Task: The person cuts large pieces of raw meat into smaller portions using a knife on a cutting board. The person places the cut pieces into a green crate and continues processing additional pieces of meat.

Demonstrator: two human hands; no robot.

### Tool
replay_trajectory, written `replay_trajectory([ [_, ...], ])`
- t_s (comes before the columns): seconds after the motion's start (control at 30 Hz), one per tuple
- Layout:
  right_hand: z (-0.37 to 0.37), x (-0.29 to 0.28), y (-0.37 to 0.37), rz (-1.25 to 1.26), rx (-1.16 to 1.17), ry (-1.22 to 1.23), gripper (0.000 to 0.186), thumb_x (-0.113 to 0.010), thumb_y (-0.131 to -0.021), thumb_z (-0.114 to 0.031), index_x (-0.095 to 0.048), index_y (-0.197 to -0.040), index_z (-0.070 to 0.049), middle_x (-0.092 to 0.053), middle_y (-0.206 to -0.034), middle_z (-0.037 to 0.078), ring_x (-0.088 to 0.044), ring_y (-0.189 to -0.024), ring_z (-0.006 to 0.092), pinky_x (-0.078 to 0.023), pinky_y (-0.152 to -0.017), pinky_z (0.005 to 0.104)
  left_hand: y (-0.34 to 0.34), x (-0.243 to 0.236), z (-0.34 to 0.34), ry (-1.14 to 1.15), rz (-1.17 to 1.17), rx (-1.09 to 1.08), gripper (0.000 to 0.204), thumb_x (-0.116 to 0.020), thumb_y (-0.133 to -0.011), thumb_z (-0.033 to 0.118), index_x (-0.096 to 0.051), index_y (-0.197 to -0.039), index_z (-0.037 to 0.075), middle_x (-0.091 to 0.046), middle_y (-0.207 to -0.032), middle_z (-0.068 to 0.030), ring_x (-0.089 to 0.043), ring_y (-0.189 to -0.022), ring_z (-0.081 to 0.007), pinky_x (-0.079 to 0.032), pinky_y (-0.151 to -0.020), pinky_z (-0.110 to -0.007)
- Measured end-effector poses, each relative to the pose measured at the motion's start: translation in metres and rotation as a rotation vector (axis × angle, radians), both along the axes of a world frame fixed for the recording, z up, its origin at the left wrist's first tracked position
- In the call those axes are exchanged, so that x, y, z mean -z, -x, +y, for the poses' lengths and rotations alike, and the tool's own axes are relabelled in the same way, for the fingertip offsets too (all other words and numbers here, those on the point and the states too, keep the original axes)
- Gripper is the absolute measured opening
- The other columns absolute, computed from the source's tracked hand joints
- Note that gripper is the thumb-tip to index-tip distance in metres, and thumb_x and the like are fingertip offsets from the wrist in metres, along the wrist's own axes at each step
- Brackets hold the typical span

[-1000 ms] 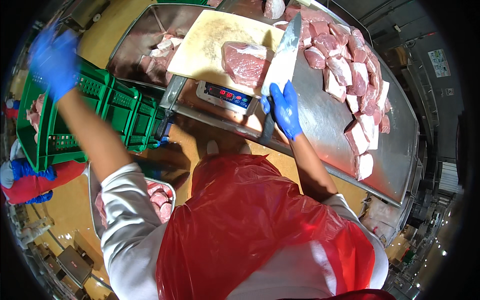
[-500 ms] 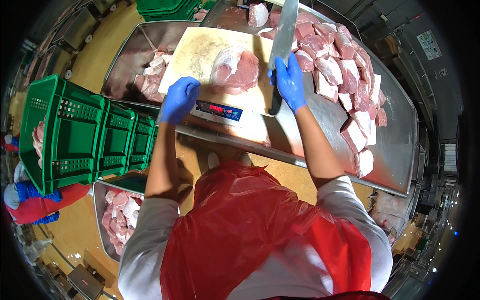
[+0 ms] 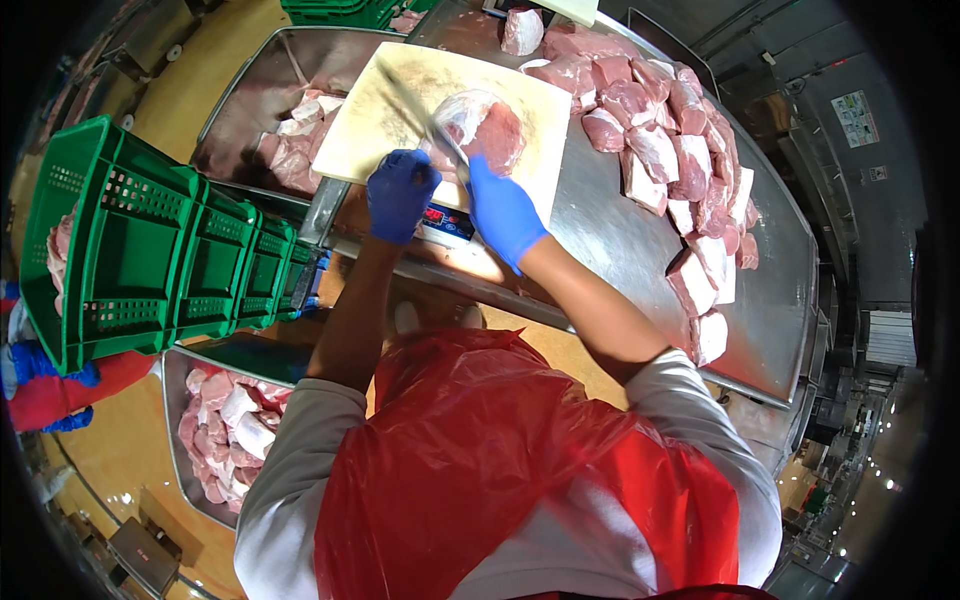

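Observation:
My right hand point(image 3: 503, 215), in a blue glove, grips a knife point(image 3: 408, 98). The blurred blade points up and left over the pale cutting board point(image 3: 352, 125), passing the left side of a large piece of raw meat point(image 3: 500, 135). Close beside the knife's handle end, my left hand point(image 3: 402, 195), also gloved in blue, is closed in a fist at the board's near edge. Whatever is inside that fist, if anything, is hidden. Below the board's near edge shows a digital scale's display panel point(image 3: 447, 222), partly covered by my hands.
Many cut meat chunks point(image 3: 690, 160) are heaped on the right of the steel table point(image 3: 770, 330). A metal tub point(image 3: 240, 110) with meat stands left of the board. Stacked green crates point(image 3: 140, 250) rise at the left, with another meat tub point(image 3: 235, 440) below and a co-worker's red garment point(image 3: 75, 395) behind.
My right hand has swung the knife from the board's right side leftward, tilting it over the board. My left fist has moved right, toward the knife. The view has shifted slightly.

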State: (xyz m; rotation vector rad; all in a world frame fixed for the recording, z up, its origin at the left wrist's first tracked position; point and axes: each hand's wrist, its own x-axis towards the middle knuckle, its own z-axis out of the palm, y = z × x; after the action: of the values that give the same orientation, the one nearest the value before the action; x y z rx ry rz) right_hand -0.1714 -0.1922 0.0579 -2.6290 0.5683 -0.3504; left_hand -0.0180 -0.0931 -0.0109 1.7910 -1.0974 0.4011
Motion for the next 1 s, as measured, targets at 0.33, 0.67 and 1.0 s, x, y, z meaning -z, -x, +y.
replay_trajectory([
  [0.33, -0.005, -0.128, 0.160, 0.670, -0.075, 0.034, 0.027, -0.053, -0.094, -0.007, -0.045, -0.118, 0.003, -0.063, -0.082, 0.032, -0.065, -0.075, 0.0476, -0.051, -0.062, 0.0545, -0.037, 0.009, 0.014, 0.232, 0.095, -0.062, 0.017, -0.074, -0.083, 0.014, -0.063, -0.093, 0.005, -0.067, -0.080, -0.0101, -0.064, -0.068, -0.0251, -0.053, -0.067, -0.037],
  [0.67, 0.020, -0.037, -0.025, 0.132, -0.009, -0.009, 0.020, -0.048, -0.096, -0.011, -0.045, -0.108, 0.006, -0.065, -0.086, 0.033, -0.065, -0.079, 0.0483, -0.053, -0.070, 0.0534, 0.018, -0.023, 0.013, 0.052, 0.452, -0.062, 0.018, -0.075, -0.075, 0.014, -0.061, -0.081, 0.005, -0.061, -0.070, -0.0141, -0.061, -0.065, -0.0305, -0.050, -0.063, -0.040],
  [1.0, -0.009, -0.091, 0.168, 0.673, -0.030, 0.053, 0.020, -0.055, -0.097, -0.015, -0.051, -0.109, 0.001, -0.068, -0.084, 0.025, -0.067, -0.076, 0.0453, -0.052, -0.065, 0.0531, -0.074, -0.120, 0.136, 0.273, 0.077, -0.396, 0.021, -0.073, -0.079, 0.004, -0.064, -0.098, 0.001, -0.066, -0.097, -0.0047, -0.060, -0.086, -0.0122, -0.050, -0.076, -0.027],
])
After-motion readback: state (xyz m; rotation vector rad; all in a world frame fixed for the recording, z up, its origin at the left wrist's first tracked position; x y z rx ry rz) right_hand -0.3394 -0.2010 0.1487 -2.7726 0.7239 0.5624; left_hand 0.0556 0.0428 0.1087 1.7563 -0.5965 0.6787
